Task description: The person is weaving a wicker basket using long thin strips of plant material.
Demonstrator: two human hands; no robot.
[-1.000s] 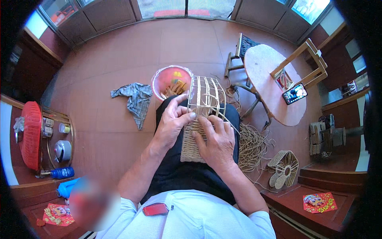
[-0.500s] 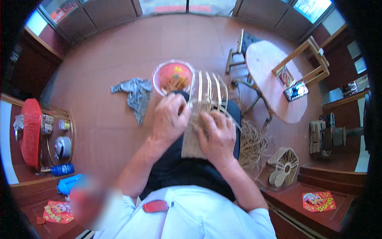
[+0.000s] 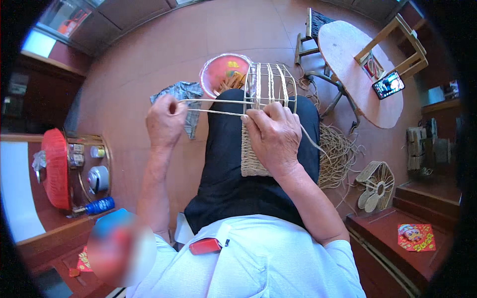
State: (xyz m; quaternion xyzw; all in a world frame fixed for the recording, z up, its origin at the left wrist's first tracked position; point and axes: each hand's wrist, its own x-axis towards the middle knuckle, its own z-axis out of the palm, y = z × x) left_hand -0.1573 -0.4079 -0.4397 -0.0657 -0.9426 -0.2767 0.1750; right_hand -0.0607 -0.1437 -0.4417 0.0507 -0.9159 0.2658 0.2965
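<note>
Across my dark-trousered lap lies a partly woven frame [image 3: 253,161]: thin rods curve at its far end, pale strands run lengthwise, and tight cord weaving covers the near part. My left hand [image 3: 168,120] is closed in a fist, out to the left of my knees, pinching a natural-coloured cord [image 3: 213,101]. Two taut lengths of it stretch from that fist to the frame. My right hand [image 3: 274,134] presses down on the frame at the weaving's edge, fingers bent and gripping it. A loose cord end trails right from beneath that hand; its fingertips are partly hidden.
Beyond my knees stands a pink basin [image 3: 223,72] with sticks inside, beside a crumpled grey cloth [image 3: 179,92]. Right of my leg lies a heap of loose cord [image 3: 340,156]. A round table [image 3: 343,54] holds a phone [image 3: 388,85] and a wooden frame [image 3: 417,47].
My left hand has pulled away leftward from the frame, drawing the cord out into two taut lengths. My right hand remains on the frame. The whole view has shifted.
</note>
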